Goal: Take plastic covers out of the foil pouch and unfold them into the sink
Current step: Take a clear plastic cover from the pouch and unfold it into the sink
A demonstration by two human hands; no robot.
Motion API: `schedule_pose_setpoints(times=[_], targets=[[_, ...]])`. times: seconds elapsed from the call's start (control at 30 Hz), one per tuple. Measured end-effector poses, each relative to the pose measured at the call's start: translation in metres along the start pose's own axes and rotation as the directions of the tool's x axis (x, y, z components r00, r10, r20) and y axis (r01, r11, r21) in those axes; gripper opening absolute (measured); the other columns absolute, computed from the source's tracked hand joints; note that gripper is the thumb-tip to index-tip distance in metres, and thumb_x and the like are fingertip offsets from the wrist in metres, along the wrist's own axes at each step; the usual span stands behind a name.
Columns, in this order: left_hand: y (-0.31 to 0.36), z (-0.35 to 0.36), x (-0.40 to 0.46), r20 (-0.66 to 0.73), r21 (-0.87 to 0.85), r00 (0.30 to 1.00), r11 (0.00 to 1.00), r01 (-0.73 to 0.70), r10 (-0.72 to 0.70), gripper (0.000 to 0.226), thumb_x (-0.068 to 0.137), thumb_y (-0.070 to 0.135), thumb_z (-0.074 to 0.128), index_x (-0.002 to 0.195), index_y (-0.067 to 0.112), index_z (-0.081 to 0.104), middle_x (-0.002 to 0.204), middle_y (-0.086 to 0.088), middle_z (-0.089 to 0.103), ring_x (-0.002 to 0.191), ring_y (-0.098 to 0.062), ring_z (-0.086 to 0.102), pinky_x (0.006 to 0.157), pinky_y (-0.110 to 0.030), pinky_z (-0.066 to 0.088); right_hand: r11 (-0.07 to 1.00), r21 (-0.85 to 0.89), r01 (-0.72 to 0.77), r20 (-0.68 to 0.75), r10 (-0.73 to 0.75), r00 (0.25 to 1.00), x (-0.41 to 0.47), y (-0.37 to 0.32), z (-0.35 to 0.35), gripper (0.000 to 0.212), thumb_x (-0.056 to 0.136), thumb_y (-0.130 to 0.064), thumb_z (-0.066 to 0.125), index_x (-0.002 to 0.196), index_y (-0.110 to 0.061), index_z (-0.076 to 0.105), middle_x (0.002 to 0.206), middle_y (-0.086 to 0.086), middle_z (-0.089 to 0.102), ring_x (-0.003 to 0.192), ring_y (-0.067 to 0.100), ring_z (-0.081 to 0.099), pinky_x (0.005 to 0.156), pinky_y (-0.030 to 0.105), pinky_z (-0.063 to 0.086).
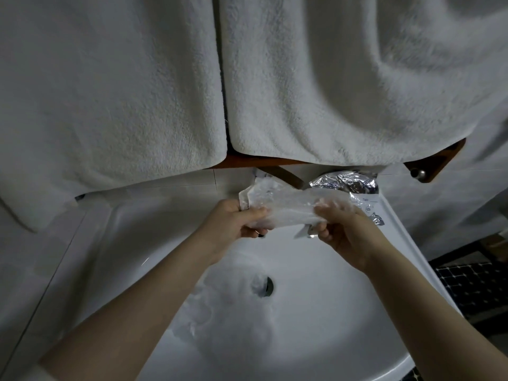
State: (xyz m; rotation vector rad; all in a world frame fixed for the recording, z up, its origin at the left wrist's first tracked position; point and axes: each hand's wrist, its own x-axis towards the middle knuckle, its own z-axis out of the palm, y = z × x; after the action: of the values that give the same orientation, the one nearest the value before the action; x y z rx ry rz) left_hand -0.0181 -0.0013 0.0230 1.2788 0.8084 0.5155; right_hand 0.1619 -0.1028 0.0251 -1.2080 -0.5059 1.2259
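Two bare forearms come in from the near edge and reach over the sink (pixel 115 243), which is white and has a round bowl. In the bowl, near the dark drain (pixel 268 285), there is thin clear plastic (pixel 233 306) lying loose, and part of it covers the drain.

Above the far part of the bowl both hands hold one cover (pixel 286 210), a translucent crumpled piece of plastic, stretched between them. The left hand (pixel 233 224) grips the left end; its fingers are curled round the plastic and the thumb presses on top. The right hand (pixel 346 229) grips the right end, fingers curled under and the thumb over it, and part of this hand is seen through the plastic. A small shiny foil scrap shows just under the right-hand fingers, but I cannot tell if they hold it.

Behind the right hand, at the far right corner of the sink rim, the pouch (pixel 346 182) lies open and crumpled, silver and shiny. Small foil pieces (pixel 378 220) lie on the rim just beside it.

Farther back, a brown wooden rail (pixel 437 160) runs along the tiled wall above the sink. Two white towels hang from it, a left towel (pixel 110 92) and a right towel (pixel 343 78), and they fill the far part of the view. At the right edge a dark mat (pixel 478 287) with a grid pattern lies on the floor.
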Motion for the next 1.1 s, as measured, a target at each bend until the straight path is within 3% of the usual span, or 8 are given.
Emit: schedule_pose_setpoints(times=[0.1,0.3,0.47,0.6,0.7,0.77,0.93,1.1], targets=[[0.002,0.005,0.001,0.040,-0.105,0.999,0.994,0.022,-0.018,0.014,0.091,0.004,0.050,0.088,0.004,0.065,0.065,-0.007,0.068,0.054,-0.010,0.061,0.052,-0.017,0.049,0.998,0.056,0.008,-0.021,-0.007,1.000,0.000,-0.004,-0.003,0.025,0.086,0.001,0.047,0.073,-0.013,0.064,0.045,0.003,0.048,0.040,0.009,0.044,0.039,0.015,0.035],[0.002,0.015,0.005,0.078,-0.410,0.990,0.901,0.141,-0.120,0.030,0.093,-0.001,0.035,0.092,0.008,0.063,0.059,-0.007,0.066,0.050,-0.010,0.059,0.049,-0.016,0.047,0.927,0.360,-0.105,-0.026,0.122,0.992,0.000,-0.007,-0.009,0.011,0.072,0.001,0.053,0.074,-0.009,0.058,0.045,-0.002,0.038,0.037,0.009,0.043,0.036,0.013,0.036],[0.001,0.023,0.007,0.114,-0.680,0.979,0.705,0.199,-0.166,0.026,0.086,0.006,0.037,0.092,0.003,0.062,0.072,-0.010,0.071,0.059,-0.015,0.067,0.052,-0.017,0.052,0.876,0.463,-0.134,0.082,0.108,0.991,0.000,-0.007,-0.016,0.057,0.008,-0.005,0.090,0.061,0.004,0.070,0.062,0.007,0.067,0.055,0.016,0.067,0.047,0.019,0.053],[-0.003,0.025,0.009,0.125,-0.679,0.987,0.717,0.158,-0.099,0.033,0.072,0.016,0.052,0.102,0.005,0.061,0.090,-0.009,0.073,0.080,-0.017,0.071,0.067,-0.022,0.057,0.921,0.384,-0.068,0.067,0.046,0.997,0.002,-0.005,-0.023,0.053,0.028,-0.019,0.095,0.074,-0.001,0.075,0.084,0.007,0.073,0.074,0.013,0.071,0.058,0.018,0.055],[-0.009,0.029,0.015,0.058,-0.524,0.993,0.843,0.120,-0.105,0.030,0.077,0.008,0.059,0.107,0.006,0.061,0.091,-0.005,0.074,0.085,-0.013,0.071,0.074,-0.021,0.057,0.981,0.195,-0.028,-0.032,0.034,0.999,0.002,-0.005,-0.024,0.009,0.069,-0.008,0.070,0.078,-0.006,0.071,0.076,0.001,0.072,0.064,0.006,0.067,0.053,0.014,0.051],[-0.014,0.032,0.018,-0.016,-0.435,0.990,0.893,0.119,-0.140,0.020,0.085,0.007,0.059,0.105,0.005,0.062,0.085,-0.002,0.074,0.082,-0.011,0.071,0.072,-0.020,0.056,1.000,0.009,-0.008,-0.097,0.009,0.995,0.002,-0.003,-0.025,0.010,0.088,-0.011,0.056,0.081,-0.012,0.063,0.070,-0.003,0.068,0.058,0.002,0.061,0.051,0.013,0.044],[-0.023,0.033,0.023,-0.137,-0.295,0.980,0.950,0.102,-0.148,0.013,0.089,0.017,0.061,0.099,0.010,0.065,0.094,-0.007,0.071,0.083,-0.013,0.068,0.069,-0.020,0.052,0.998,-0.050,0.025,-0.159,-0.032,0.987,0.006,0.000,-0.033,0.008,0.084,-0.006,0.060,0.081,-0.013,0.065,0.071,-0.003,0.068,0.069,0.008,0.061,0.075,0.021,0.049],[-0.022,0.032,0.027,-0.185,-0.162,0.977,0.984,0.072,-0.102,0.010,0.088,0.010,0.060,0.098,0.008,0.064,0.087,-0.010,0.069,0.079,-0.018,0.064,0.061,-0.019,0.052,0.978,-0.206,-0.019,-0.100,-0.002,0.995,0.009,-0.008,-0.041,0.013,0.084,-0.001,0.060,0.074,-0.009,0.061,0.058,-0.002,0.060,0.052,0.006,0.055,0.050,0.012,0.042]])
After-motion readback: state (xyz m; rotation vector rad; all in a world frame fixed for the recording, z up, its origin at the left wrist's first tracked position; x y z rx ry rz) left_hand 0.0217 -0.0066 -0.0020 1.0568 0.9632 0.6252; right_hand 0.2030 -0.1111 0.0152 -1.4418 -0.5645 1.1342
